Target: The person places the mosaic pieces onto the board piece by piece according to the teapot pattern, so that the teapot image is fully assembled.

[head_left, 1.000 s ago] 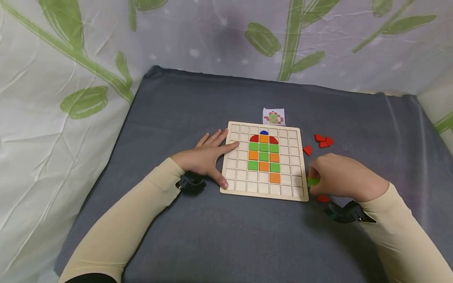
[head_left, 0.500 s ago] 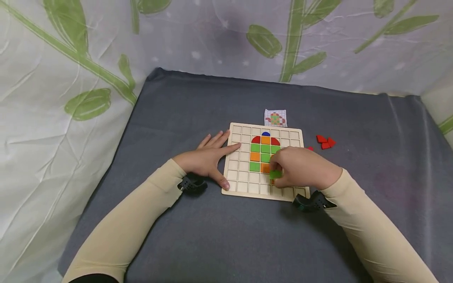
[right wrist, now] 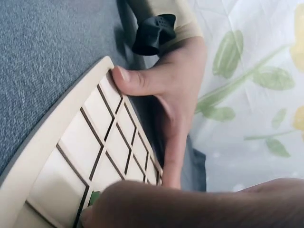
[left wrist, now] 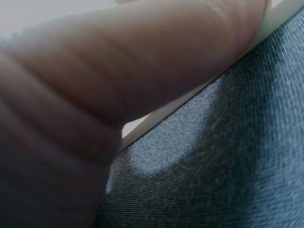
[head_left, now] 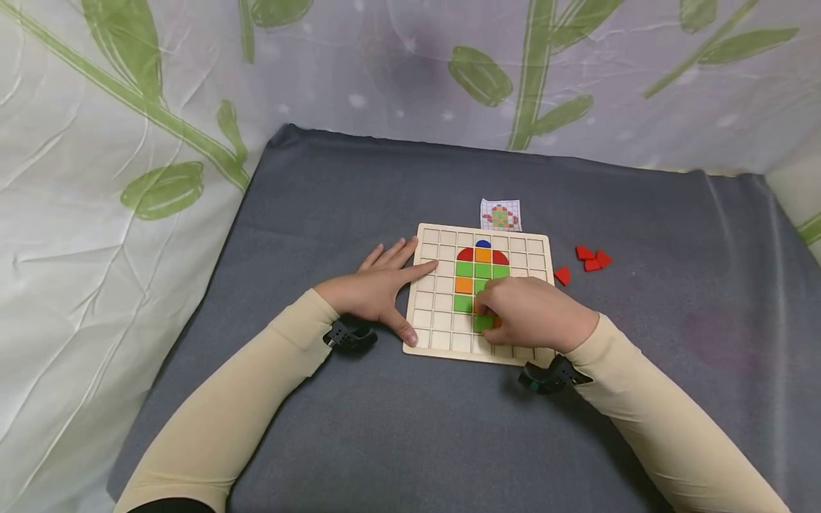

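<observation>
A wooden grid board (head_left: 442, 320) lies on the grey cloth, with green, orange, red and blue tiles set in its middle cells. My left hand (head_left: 375, 292) rests on the board's left edge, fingers spread and thumb at the near left corner. Over the lower middle of the grid, my right hand (head_left: 535, 310) pinches a green square tile (head_left: 482, 324) at a cell below the coloured rows. A sliver of that green tile (right wrist: 94, 195) shows beside the fingers in the right wrist view. The right hand hides some tiles behind it. In the left wrist view, the thumb (left wrist: 156, 57) lies along the board's edge.
A small printed card (head_left: 501, 215) with a coloured grid pattern lies against the board's far edge. Right of the board are several red pieces (head_left: 591, 258), one of them a single red piece (head_left: 562, 275) close to its edge. A leaf-patterned curtain (head_left: 385, 85) hangs behind.
My right hand has moved left from beside the board to over its lower middle, carrying the green tile down to a cell. The left hand stays on the board's left edge.
</observation>
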Motion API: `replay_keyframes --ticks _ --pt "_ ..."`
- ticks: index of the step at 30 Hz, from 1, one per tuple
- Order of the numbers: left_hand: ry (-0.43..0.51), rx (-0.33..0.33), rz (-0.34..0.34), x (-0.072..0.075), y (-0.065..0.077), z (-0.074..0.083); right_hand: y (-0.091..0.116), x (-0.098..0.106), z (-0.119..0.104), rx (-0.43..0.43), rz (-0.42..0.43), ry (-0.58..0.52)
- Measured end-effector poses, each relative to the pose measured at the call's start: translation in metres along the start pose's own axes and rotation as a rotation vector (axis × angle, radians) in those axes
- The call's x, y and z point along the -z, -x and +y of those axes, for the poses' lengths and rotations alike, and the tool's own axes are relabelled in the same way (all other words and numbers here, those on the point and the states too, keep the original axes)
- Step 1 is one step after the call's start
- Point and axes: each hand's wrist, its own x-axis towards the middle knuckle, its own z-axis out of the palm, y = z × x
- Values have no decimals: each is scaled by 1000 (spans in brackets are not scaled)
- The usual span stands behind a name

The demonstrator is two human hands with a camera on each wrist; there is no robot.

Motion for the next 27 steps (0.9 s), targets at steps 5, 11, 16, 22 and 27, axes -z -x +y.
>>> replay_keyframes --ticks 5,11,16,22,27 --pt "5 0 1 1 1 0 1 -2 -1 22 22 1" --pt "-5 0 2 2 1 2 7 -4 1 29 55 -21" --pt "-4 -6 1 1 3 3 18 -6 7 39 95 -47" --pt "14 -11 2 1 4 4 36 -1 21 -35 97 -83" --pt "24 -9 -2 0 3 3 57 6 39 -108 85 -108"
